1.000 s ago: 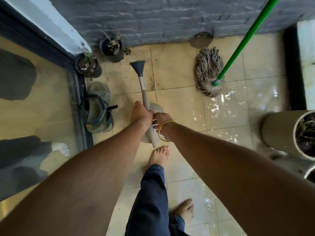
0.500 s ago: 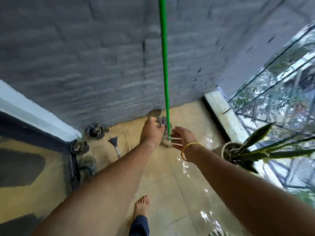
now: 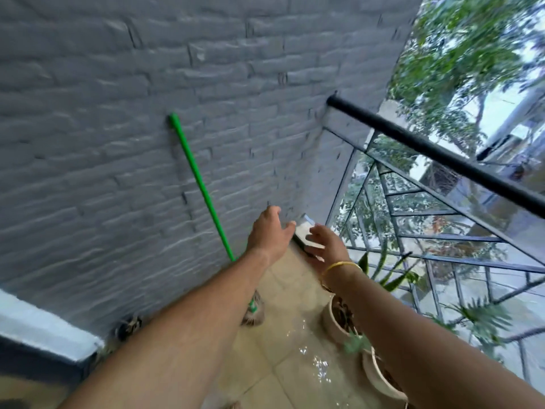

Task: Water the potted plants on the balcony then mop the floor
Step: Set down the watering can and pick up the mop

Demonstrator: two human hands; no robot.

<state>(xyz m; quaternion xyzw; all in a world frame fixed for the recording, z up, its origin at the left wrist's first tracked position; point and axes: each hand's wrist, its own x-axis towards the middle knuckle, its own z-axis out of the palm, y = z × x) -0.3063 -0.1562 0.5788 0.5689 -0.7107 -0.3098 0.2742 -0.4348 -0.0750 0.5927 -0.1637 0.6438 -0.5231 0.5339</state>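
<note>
A mop with a green handle [image 3: 198, 181] leans against the grey brick wall, its stringy head [image 3: 256, 312] on the tiled floor behind my left forearm. My left hand [image 3: 269, 231] is stretched forward, fingers apart, to the right of the handle and not touching it. My right hand [image 3: 324, 246], with a gold bangle on the wrist, is open beside it and holds nothing. Two pale potted plants [image 3: 339, 317] [image 3: 380, 376] stand by the railing under my right arm. A small dark pot [image 3: 128, 327] sits at the wall's foot.
The tiled floor [image 3: 295, 370] is wet and shiny in the middle. A black handrail [image 3: 436, 154] over a glass and metal railing closes the right side. A white kerb [image 3: 306, 231] runs along its base. A glass door frame [image 3: 44, 352] is at the lower left.
Both hands let go of the watering can and rose toward the mop. The view swung up and right; the handle now stands left of my hands, with the railing in sight.
</note>
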